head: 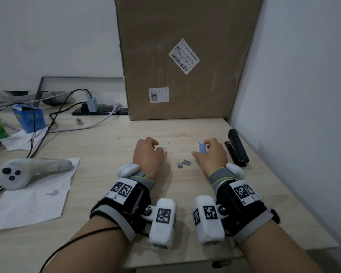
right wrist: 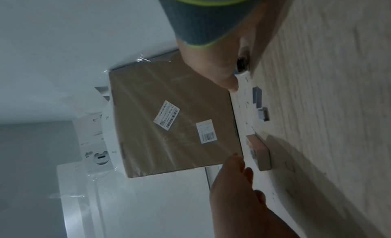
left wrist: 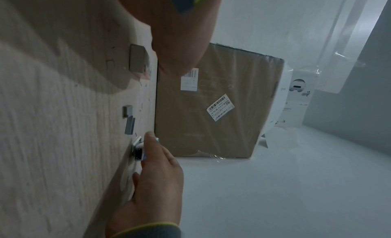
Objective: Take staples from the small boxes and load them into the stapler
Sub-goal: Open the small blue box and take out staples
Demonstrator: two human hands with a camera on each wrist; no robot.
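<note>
"15 YS EE" on carton label [left wrist: 220, 107]

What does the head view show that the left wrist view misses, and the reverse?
Only the head view: the long black stapler lying right of the right hand, the black power strip and white handheld controller. Only the left wrist view: the open end of the small blue dotted box that hand grips, and a white printed carton at the back. Both: the big brown cardboard box, the grey staple strips, the left hand.
</note>
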